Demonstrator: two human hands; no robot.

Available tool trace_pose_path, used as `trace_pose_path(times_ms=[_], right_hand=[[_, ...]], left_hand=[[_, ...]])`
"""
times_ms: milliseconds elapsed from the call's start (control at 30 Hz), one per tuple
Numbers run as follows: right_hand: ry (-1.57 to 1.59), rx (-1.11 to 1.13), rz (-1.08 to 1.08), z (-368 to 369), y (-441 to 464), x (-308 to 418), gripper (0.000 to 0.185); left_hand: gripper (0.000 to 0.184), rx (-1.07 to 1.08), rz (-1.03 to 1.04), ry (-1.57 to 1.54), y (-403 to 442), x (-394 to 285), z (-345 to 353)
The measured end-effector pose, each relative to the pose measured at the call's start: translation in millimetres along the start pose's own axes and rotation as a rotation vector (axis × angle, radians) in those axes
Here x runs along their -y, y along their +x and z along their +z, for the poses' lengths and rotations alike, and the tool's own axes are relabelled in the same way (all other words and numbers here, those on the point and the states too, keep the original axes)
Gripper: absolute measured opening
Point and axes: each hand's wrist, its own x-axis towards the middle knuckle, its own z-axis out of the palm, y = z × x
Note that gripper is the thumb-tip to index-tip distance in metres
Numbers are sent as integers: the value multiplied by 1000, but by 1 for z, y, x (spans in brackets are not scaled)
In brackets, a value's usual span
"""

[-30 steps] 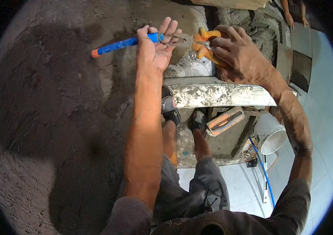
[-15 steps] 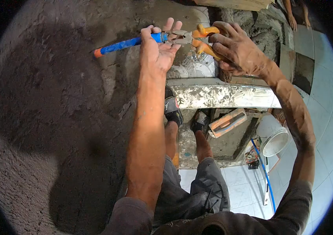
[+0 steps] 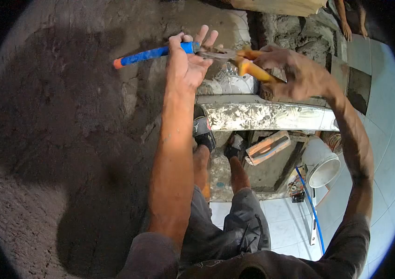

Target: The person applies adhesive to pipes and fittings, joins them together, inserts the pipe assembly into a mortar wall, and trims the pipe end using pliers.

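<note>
A blue pipe [image 3: 146,56] with an orange end lies across the palm of my left hand [image 3: 188,65]. The thumb presses it while the other fingers stretch upward. My right hand [image 3: 302,72], blurred by motion, grips pliers [image 3: 253,69] with orange-yellow handles. Their metal jaws reach the pipe's right end beside my left fingers; whether they clamp it I cannot tell. Both hands are raised in front of a rough cement-covered wall [image 3: 67,116].
Below are a mortar-smeared tiled ledge [image 3: 262,115], a wooden float [image 3: 268,148], a white bucket [image 3: 321,162] and a blue tube [image 3: 311,209] beside a level [image 3: 312,223]. A wooden board [image 3: 276,5] is at the top. Another person's hands [image 3: 348,32] show at top right.
My right hand has shifted right and slightly down, and the pliers have turned, their handles now slanting down to the right. My left hand and the pipe have barely moved.
</note>
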Motion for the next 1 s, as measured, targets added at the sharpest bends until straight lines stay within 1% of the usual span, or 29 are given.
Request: trace_pose_path(times_ms=[33, 67, 167, 300, 333, 433, 533, 633, 733, 767, 833, 933, 1000], right_hand=[[-188, -53, -142, 6, -4, 2, 49], [-343, -50, -173, 5, -7, 8, 47], [-539, -147, -195, 18, -7, 1, 48], [-778, -220, -310, 28, 4, -10, 41], [-850, -283, -333, 35, 5, -20, 38], [-803, -350, -352, 42, 3, -32, 45], [-827, -335, -315, 41, 5, -28, 38], [-916, -379, -352, 44, 13, -37, 36], [-932, -407, -405, 36, 20, -23, 32], [-937, -394, -411, 36, 20, -23, 33], [-952, -369, -423, 34, 22, -24, 34], [-865, -129, -392, 13, 25, -28, 37], [-211, 233, -43, -10, 35, -17, 41]], left_hand=[[15, 7, 2, 0, 0, 0, 0], [14, 20, 3, 0, 1, 0, 0], [12, 8, 18, 11, 2, 0, 1], [10, 25, -9, 72, 3, -2, -1], [9, 33, -14, 103, 3, -3, -2], [8, 31, -17, 137, 2, -4, -1], [7, 21, -11, 94, 1, -4, 2], [7, 26, 0, 57, 2, -3, 1], [8, 6, -8, -5, 4, -1, 3], [9, -5, -14, -32, 4, 0, 3], [10, 14, 7, 12, 2, 1, 2], [12, 17, -5, 1, 1, 0, 2], [13, 13, -15, -19, 2, -2, -1]])
